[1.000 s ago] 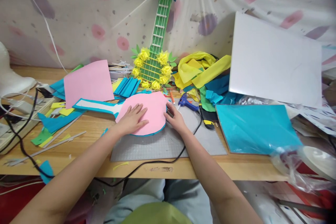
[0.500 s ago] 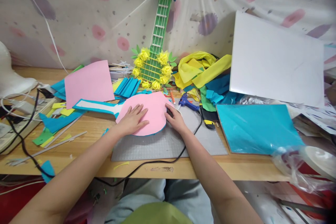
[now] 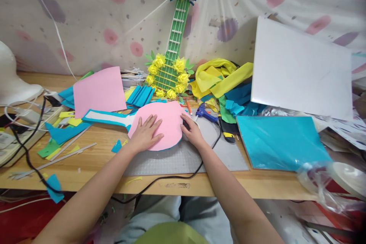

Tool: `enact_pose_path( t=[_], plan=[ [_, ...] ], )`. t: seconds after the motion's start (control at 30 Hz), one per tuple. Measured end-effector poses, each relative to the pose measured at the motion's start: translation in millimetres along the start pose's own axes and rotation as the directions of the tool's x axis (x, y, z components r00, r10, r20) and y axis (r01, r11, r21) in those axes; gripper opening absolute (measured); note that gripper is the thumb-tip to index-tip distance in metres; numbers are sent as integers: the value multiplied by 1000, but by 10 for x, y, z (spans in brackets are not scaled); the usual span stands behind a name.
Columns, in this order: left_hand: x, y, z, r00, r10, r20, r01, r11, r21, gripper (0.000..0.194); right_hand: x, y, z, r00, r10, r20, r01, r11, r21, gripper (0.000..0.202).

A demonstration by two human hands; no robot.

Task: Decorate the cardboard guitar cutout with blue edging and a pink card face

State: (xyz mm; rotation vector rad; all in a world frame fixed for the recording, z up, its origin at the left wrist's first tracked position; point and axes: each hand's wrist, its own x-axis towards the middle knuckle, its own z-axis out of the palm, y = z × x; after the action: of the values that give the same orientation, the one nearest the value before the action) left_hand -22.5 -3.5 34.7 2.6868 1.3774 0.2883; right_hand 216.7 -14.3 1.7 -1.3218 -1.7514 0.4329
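A guitar-shaped cutout (image 3: 108, 117) lies flat, its neck white with blue edging and pointing left. Pink paper (image 3: 168, 116) covers its rounded body, with a thin blue edge showing below. My left hand (image 3: 145, 134) rests flat on the pink paper, fingers spread. At the paper's right edge, my right hand (image 3: 193, 131) has its fingers curled, the tips touching the edge. Something dark shows between its thumb and index finger; I cannot make out what it is. The body lies partly over a grey cutting mat (image 3: 168, 164).
A green guitar with yellow paper flowers (image 3: 174, 45) leans at the back. A blue glue gun (image 3: 206, 113) and a yellow-black cutter (image 3: 228, 136) lie right of my hand. A blue sheet (image 3: 283, 141), a white board (image 3: 300, 72) and a black cord (image 3: 160, 177) are around.
The view has shifted slightly, so everything sits a little lower and further right. Both hands stay in place on the pink paper. A small blue scrap beside my left forearm shows more fully.
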Motion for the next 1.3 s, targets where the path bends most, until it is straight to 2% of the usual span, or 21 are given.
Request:
enact_pose_path(
  t=[0.5,0.77,1.1,1.3],
  plan=[
    [-2,13,5,1000,-11,-1,11,1000,-4,61,-10,9,18,1000,12,-7,-12,1000,-11,44],
    [-13,21,-4,1000,-8,17,7,998,65,64,-49,-31,2,998,43,56,-37,994,-107,54],
    [0,37,-40,995,6,101,-18,993,120,93,-45,-14,16,998,62,32,-59,996,-74,55],
    [9,61,-78,991,-6,132,-13,990,139,98,-38,-18,6,997,75,20,-74,996,-48,53]
  ],
)
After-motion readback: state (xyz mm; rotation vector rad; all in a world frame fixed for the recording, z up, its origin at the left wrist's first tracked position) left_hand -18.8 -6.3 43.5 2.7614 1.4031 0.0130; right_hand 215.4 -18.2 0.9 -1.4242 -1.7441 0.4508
